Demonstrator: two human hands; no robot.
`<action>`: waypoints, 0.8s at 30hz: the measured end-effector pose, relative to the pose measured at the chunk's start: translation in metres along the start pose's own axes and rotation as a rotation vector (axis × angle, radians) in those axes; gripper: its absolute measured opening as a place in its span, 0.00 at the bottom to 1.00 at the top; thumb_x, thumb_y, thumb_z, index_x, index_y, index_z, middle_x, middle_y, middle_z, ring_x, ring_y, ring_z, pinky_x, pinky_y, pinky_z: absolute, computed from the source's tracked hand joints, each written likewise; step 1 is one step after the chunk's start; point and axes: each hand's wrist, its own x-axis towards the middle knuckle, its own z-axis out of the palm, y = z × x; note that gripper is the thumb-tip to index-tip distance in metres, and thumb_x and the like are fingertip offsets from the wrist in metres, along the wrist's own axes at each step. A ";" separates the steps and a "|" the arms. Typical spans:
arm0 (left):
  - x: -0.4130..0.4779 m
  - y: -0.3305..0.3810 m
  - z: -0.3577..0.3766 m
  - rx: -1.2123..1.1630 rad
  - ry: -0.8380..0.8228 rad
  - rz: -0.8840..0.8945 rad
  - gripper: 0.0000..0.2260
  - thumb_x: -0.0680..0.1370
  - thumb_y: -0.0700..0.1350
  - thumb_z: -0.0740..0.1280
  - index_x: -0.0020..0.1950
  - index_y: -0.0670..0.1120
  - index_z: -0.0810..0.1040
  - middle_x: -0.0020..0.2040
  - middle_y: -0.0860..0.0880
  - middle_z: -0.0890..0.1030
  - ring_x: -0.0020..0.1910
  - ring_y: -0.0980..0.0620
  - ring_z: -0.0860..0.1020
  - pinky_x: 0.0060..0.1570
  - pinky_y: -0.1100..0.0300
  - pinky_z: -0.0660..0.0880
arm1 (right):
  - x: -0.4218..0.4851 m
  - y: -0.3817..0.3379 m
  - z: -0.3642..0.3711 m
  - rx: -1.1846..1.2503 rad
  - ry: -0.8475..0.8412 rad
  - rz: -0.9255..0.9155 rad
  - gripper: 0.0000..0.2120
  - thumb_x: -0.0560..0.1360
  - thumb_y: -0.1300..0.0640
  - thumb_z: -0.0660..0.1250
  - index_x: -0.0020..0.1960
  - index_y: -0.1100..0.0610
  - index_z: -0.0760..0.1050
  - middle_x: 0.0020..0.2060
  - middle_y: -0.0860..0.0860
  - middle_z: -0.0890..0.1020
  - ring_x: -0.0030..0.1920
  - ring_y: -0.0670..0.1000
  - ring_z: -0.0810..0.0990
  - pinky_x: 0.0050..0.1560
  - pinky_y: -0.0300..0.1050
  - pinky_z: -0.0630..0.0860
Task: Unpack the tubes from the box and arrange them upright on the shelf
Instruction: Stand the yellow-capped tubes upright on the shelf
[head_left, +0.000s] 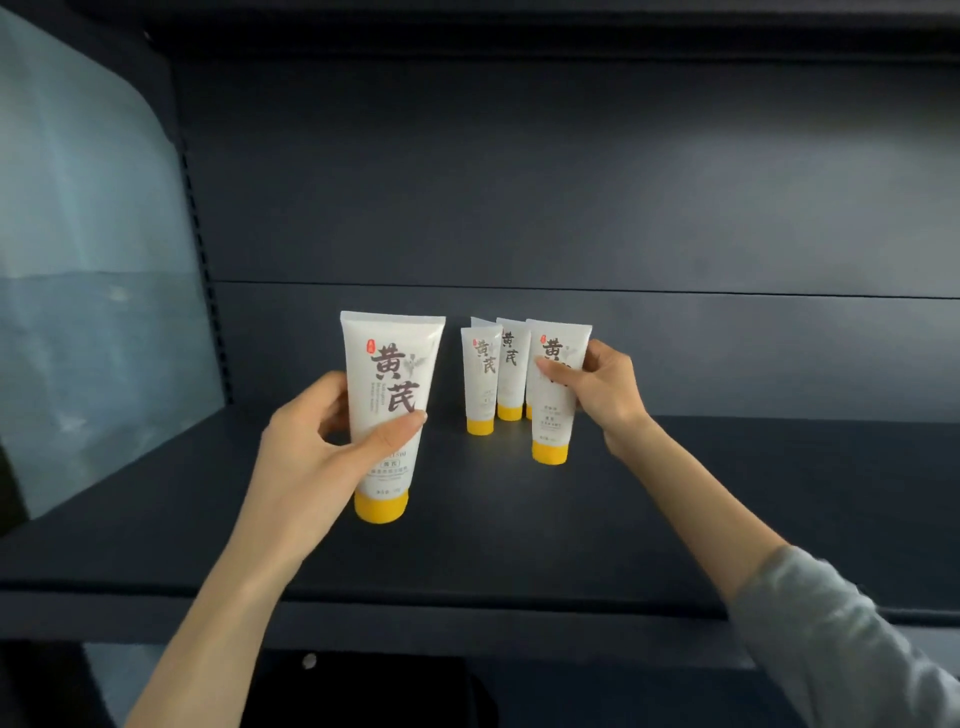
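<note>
A person reaches both arms into a dark shelf (519, 530), a white tube in each hand. The left grip (317, 441) is wrapped round the nearest tube (392, 364), thumb across the printed front and fingers curled behind it. This tube stands upright with its yellow cap (380, 508) down, at or just above the shelf's surface; whether it touches cannot be told. It shows largest in the head view and bears large dark characters and a small red mark.

To the right, the right grip (605, 387) pinches a second tube (553, 421) near the middle, thumb on the front and fingers on the far edge. It too is upright, cap down and low over the shelf; contact cannot be told.

Between the two held tubes, further back on the shelf, a cluster of standing tubes rests cap down with the flat crimped ends up. The front standing tube (482, 376) is just left of another standing tube (511, 364), and the top edge of a third shows behind them. A sliver of yellow cap shows beside the second tube, its owner hidden. The cluster stands just beside the right-hand tube and apart from the left-hand one.

A dark back panel (519, 182) closes the shelf behind, and a pale translucent side panel (93, 260) stands at the left. A grey sleeve (841, 634) covers the right forearm; the left forearm is bare.
</note>
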 end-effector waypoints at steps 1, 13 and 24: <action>0.003 -0.001 0.002 0.004 -0.003 0.001 0.17 0.64 0.56 0.73 0.50 0.55 0.79 0.48 0.60 0.83 0.48 0.61 0.81 0.43 0.64 0.75 | 0.011 0.006 0.003 -0.028 0.018 0.010 0.06 0.72 0.58 0.73 0.47 0.52 0.77 0.46 0.47 0.84 0.47 0.48 0.83 0.44 0.44 0.79; 0.022 -0.019 0.023 0.003 0.006 -0.023 0.17 0.64 0.54 0.73 0.51 0.54 0.79 0.48 0.61 0.83 0.48 0.62 0.81 0.38 0.71 0.76 | 0.067 0.060 0.036 -0.169 0.149 0.072 0.10 0.74 0.56 0.71 0.53 0.55 0.75 0.51 0.50 0.82 0.53 0.53 0.81 0.49 0.50 0.79; 0.028 -0.026 0.028 -0.030 0.055 -0.039 0.16 0.64 0.53 0.72 0.51 0.54 0.79 0.48 0.61 0.83 0.48 0.62 0.81 0.39 0.73 0.75 | 0.058 0.080 0.019 -0.278 -0.056 0.154 0.23 0.70 0.62 0.74 0.62 0.59 0.69 0.57 0.54 0.77 0.58 0.55 0.78 0.56 0.57 0.78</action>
